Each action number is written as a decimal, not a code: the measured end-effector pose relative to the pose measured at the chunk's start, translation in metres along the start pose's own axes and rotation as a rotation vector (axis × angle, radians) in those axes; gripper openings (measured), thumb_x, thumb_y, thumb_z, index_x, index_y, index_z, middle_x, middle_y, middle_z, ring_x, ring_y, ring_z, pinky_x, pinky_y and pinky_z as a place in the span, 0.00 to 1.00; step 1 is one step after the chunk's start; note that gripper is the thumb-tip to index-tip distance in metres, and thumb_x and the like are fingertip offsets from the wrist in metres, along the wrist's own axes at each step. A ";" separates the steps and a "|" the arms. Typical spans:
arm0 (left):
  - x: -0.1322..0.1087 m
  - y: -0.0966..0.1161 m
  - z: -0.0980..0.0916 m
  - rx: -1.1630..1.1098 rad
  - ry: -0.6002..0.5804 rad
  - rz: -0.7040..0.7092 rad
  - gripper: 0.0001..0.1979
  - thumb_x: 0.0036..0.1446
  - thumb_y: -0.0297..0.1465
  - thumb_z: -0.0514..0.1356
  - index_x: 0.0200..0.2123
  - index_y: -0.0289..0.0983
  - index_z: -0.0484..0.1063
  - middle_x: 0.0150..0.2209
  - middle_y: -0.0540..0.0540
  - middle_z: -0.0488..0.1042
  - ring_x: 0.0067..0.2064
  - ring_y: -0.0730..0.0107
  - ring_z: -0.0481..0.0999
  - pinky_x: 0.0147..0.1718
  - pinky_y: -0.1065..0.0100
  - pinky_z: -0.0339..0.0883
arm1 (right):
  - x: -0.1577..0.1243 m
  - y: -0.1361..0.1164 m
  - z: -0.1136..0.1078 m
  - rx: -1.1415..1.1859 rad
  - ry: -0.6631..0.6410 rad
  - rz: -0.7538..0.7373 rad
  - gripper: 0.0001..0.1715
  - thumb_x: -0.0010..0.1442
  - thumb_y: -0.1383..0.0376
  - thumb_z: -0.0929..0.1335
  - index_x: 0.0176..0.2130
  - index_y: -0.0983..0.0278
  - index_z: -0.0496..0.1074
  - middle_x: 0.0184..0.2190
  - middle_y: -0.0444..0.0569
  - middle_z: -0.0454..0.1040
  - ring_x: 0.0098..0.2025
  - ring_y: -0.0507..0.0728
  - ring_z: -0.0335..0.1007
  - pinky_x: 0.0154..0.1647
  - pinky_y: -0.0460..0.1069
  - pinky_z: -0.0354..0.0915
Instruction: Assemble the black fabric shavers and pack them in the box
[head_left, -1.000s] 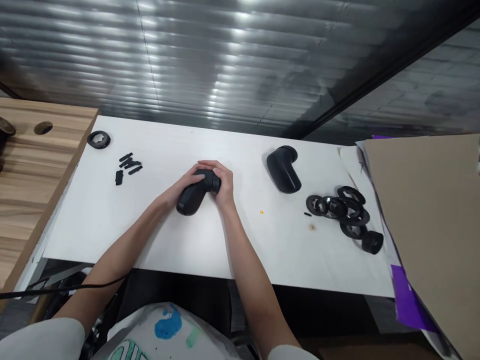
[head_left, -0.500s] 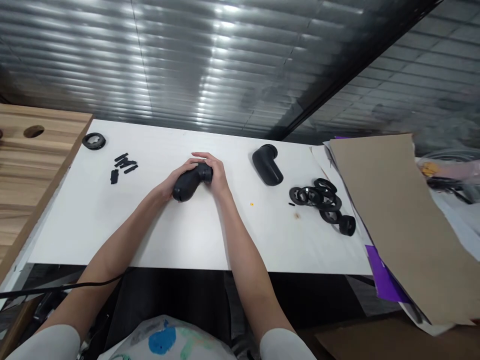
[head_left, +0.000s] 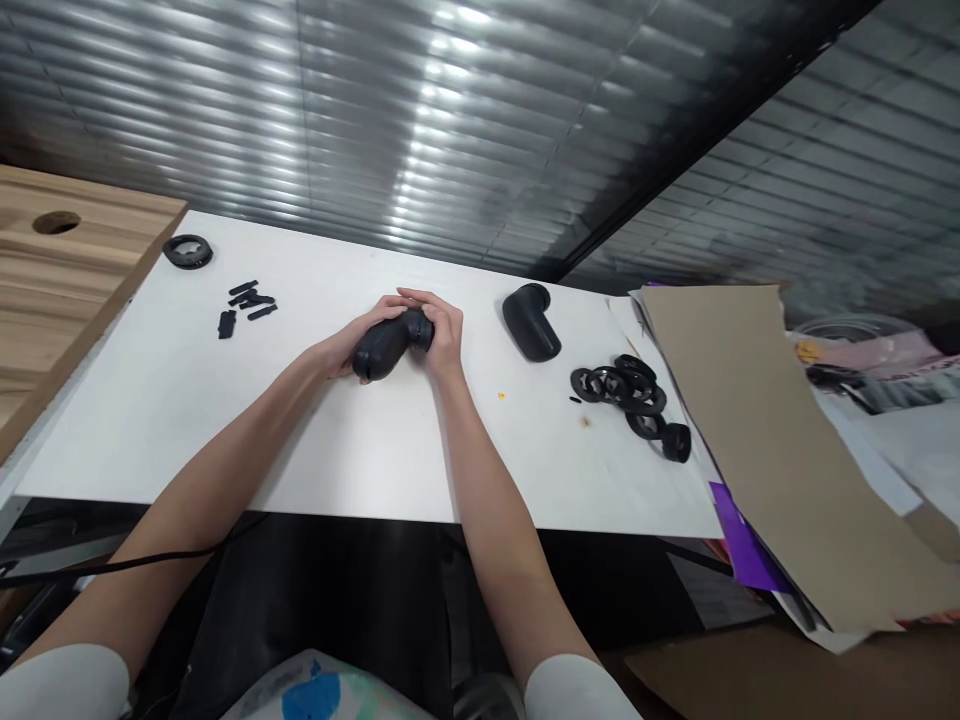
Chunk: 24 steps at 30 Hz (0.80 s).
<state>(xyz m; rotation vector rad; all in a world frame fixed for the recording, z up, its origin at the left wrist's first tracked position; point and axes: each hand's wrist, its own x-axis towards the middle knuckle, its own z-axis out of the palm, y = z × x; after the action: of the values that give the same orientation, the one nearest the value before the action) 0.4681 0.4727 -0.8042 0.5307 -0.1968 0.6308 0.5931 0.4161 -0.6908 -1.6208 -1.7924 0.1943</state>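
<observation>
A black, bent, handle-like part (head_left: 384, 348) is held between both hands over the middle of the white table (head_left: 330, 450). My left hand (head_left: 352, 342) wraps its thicker body from the left and behind. At its narrower, round end, my right hand (head_left: 445, 338) has its fingers curled round the right side. A similar black part (head_left: 531, 322) lies on the table to the right. Several black rings (head_left: 626, 386) and a short black cylinder (head_left: 676, 442) are bunched farther right. Several small black strips (head_left: 251, 298) and one black ring (head_left: 188, 252) lie at the left.
Brown cardboard sheets (head_left: 757, 420) lean over the table's right end. A wooden board (head_left: 82, 250) with a hole borders the left side. Metallic blinds (head_left: 360, 120) rise behind. A black cable (head_left: 150, 562) crosses near the left forearm. A tiny yellow piece (head_left: 502, 396) lies right of centre.
The camera view has shifted slightly. Both hands still hold the black part, which has tilted a little, and the right fingers are more curled round its end.
</observation>
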 end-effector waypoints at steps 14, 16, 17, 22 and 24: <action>-0.007 0.010 0.015 0.121 -0.054 -0.088 0.22 0.68 0.43 0.60 0.61 0.43 0.70 0.33 0.49 0.70 0.19 0.68 0.70 0.07 0.73 0.57 | -0.004 0.002 -0.003 0.114 0.012 -0.042 0.28 0.54 0.55 0.65 0.47 0.63 0.84 0.48 0.54 0.86 0.54 0.70 0.83 0.60 0.63 0.75; -0.008 0.012 0.019 0.121 -0.026 -0.092 0.20 0.69 0.42 0.60 0.60 0.43 0.70 0.34 0.50 0.69 0.18 0.71 0.69 0.08 0.73 0.57 | -0.001 0.003 -0.002 0.179 -0.025 0.023 0.28 0.53 0.55 0.65 0.46 0.63 0.83 0.48 0.55 0.86 0.54 0.70 0.82 0.63 0.64 0.73; -0.009 0.013 0.021 0.121 -0.015 -0.094 0.19 0.69 0.42 0.60 0.60 0.43 0.70 0.34 0.50 0.68 0.18 0.72 0.68 0.08 0.73 0.56 | 0.001 0.003 -0.002 0.203 -0.047 0.059 0.28 0.53 0.55 0.65 0.45 0.64 0.83 0.47 0.55 0.86 0.54 0.70 0.82 0.63 0.65 0.73; -0.004 0.009 0.021 0.122 -0.017 -0.081 0.23 0.68 0.48 0.64 0.60 0.45 0.68 0.37 0.49 0.68 0.21 0.72 0.70 0.11 0.73 0.62 | 0.005 -0.001 -0.003 0.246 -0.074 0.113 0.28 0.51 0.57 0.63 0.44 0.64 0.83 0.45 0.54 0.86 0.53 0.69 0.82 0.64 0.64 0.73; -0.002 0.005 0.018 0.108 -0.054 -0.067 0.26 0.66 0.50 0.65 0.60 0.47 0.66 0.42 0.48 0.70 0.24 0.68 0.75 0.15 0.68 0.72 | 0.004 -0.002 -0.003 0.244 -0.033 0.097 0.28 0.52 0.58 0.63 0.46 0.63 0.82 0.47 0.54 0.86 0.54 0.68 0.82 0.65 0.64 0.73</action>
<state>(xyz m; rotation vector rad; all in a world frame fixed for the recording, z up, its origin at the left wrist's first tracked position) 0.4634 0.4659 -0.7873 0.6568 -0.1958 0.5643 0.5933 0.4181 -0.6863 -1.5364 -1.6444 0.4685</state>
